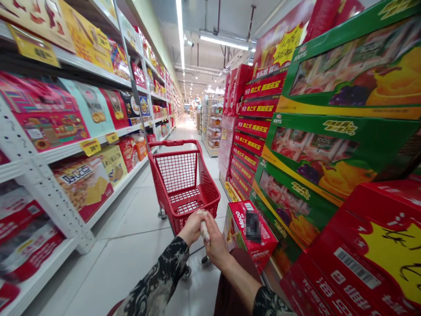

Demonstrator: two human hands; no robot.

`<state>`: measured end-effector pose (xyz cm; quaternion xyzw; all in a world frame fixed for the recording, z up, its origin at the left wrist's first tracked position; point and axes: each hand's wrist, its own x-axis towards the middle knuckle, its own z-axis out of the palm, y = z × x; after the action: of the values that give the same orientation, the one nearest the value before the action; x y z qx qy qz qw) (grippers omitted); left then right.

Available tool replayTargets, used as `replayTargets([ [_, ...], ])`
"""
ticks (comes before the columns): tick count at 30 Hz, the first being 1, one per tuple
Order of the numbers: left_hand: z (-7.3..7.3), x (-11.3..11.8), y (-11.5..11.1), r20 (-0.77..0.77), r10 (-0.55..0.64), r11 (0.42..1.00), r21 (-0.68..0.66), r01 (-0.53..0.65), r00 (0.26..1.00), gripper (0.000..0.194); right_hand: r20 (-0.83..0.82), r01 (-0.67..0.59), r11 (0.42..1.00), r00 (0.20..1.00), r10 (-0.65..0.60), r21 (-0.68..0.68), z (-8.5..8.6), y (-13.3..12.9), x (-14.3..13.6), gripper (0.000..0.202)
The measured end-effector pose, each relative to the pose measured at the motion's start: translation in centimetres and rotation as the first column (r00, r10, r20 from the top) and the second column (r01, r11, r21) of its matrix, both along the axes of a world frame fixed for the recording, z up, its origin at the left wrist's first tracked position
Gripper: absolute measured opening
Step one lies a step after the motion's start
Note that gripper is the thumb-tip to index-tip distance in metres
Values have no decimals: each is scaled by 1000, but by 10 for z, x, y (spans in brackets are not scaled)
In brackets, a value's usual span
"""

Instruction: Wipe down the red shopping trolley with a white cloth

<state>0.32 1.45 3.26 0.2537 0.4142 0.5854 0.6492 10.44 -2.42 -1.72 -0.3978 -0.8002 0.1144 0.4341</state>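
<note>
My left hand [193, 227] and my right hand [215, 240] meet in front of the near end of a red shopping cart [179, 206]. Between them is a small whitish, crumpled thing [204, 229], which looks like a tissue. The fingers of both hands are closed round it, and much of it is hidden. The cart's basket shows a bare red grid floor, and its handle bar is at the far end. Just right of my right hand, a red box [263, 243] with a blurred patch on top stands low by the stacked cartons.
White shelves [108, 134] with boxed goods line the left side. On the right rise green juice cartons [329, 149], red cartons [248, 140] and, nearer, more red boxes [332, 263]. A tiled aisle [188, 127] runs ahead past further shelving.
</note>
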Motion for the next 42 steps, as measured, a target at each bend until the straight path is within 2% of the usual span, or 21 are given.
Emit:
replayTargets([
  [3,2,1,5,0,46,999,-23,-46,999,25,-49,33,999,998,-35,-38,9,4,-7,81],
  [5,4,3,6,-7,77,997,-23,-78,997,28,-90,62,996,994,-68,-71,13,8,-12,73],
  [7,7,5,6,-17,89,996,-13,-89,996,28,-116,65,996,991,-71,-59,11,12,-11,63],
  [9,12,5,5,-25,77,997,-9,-78,997,30,-120,37,999,992,-36,5,4,19,-4,63],
  [11,17,0,5,-156,72,997,27,-68,985,36,-124,43,996,992,-33,76,-6,29,10,65],
  [12,20,-5,5,-298,88,995,80,-67,950,40,-143,91,991,987,-76,97,-10,36,18,65],
  [13,21,-12,4,-480,122,987,149,-57,869,43,-172,165,981,974,-145,107,-14,45,26,64],
  [14,22,-19,4,-666,168,976,216,-28,727,46,-210,263,959,948,-238,101,-15,54,33,63],
  [15,21,-27,3,-815,210,966,260,16,540,48,-241,352,932,915,-323,90,-16,64,39,64],
  [17,15,-42,0,-961,223,963,243,116,160,54,-249,432,897,883,-398,97,-15,83,44,64],
  [19,7,-53,-5,-978,164,970,136,203,-130,58,-207,424,895,896,-393,137,-16,95,41,64],
  [21,0,-59,-10,-937,135,955,37,293,-321,62,-136,380,908,923,-360,176,-25,98,32,64],
  [23,-4,-63,-14,-897,132,935,-29,354,-422,66,-75,340,922,940,-332,183,-42,92,23,65],
  [27,-4,-64,-14,-876,127,919,-73,388,-465,73,3,269,954,962,-272,132,-89,71,16,66],
  [29,-3,-65,-14,-876,130,916,-73,394,-464,75,40,214,971,975,-219,104,-102,64,19,67],
  [30,-3,-67,-14,-877,136,912,-71,404,-461,75,37,209,974,976,-213,92,-102,63,22,68],
  [32,-3,-72,-15,-878,161,906,-49,420,-450,74,-36,278,958,960,-276,75,-89,64,30,68],
  [35,-6,-82,-17,-865,205,926,20,377,-457,70,-224,468,882,867,-445,57,-49,74,40,63],
  [38,-9,-89,-18,-842,215,937,35,347,-495,68,-231,472,877,867,-441,94,-22,82,32,63],
  [40,-11,-90,-18,-836,205,929,2,370,-509,69,-178,419,900,901,-395,123,-25,81,15,64],
  [42,-12,-89,-19,-833,194,919,-29,392,-518,72,-139,383,914,921,-365,134,-41,75,-5,65],
])
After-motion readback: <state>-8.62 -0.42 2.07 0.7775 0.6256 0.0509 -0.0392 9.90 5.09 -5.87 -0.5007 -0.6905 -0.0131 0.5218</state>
